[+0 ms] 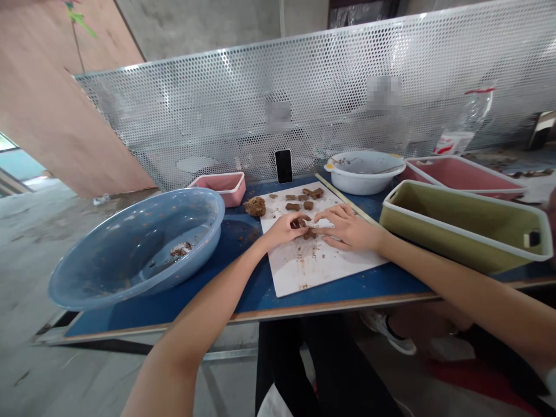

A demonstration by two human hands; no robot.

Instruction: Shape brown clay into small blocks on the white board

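Note:
My left hand [284, 228] curls its thumb and fingers round a small lump of brown clay-like material [299, 223] on the white board [289, 278]. From the right, my right hand [343, 227] reaches in with its fingers spread; its fingertips touch the edge of a brown piece [310, 234] beside that lump. Part of the lump is hidden by my left fingers. Beyond my hands lie several short brown pieces [292, 207] and a bone-like brown piece [313, 193]. A larger rough brown ball [255, 207] rests at the board's left edge.
A big blue basin [130, 243] with brown residue stands on the left, a small pink tub [230, 188] behind it. On the right are a white basin [365, 174], a green tub [460, 226] and a pink tub [469, 174]. A phone [284, 166] leans against the perforated metal screen [195, 116].

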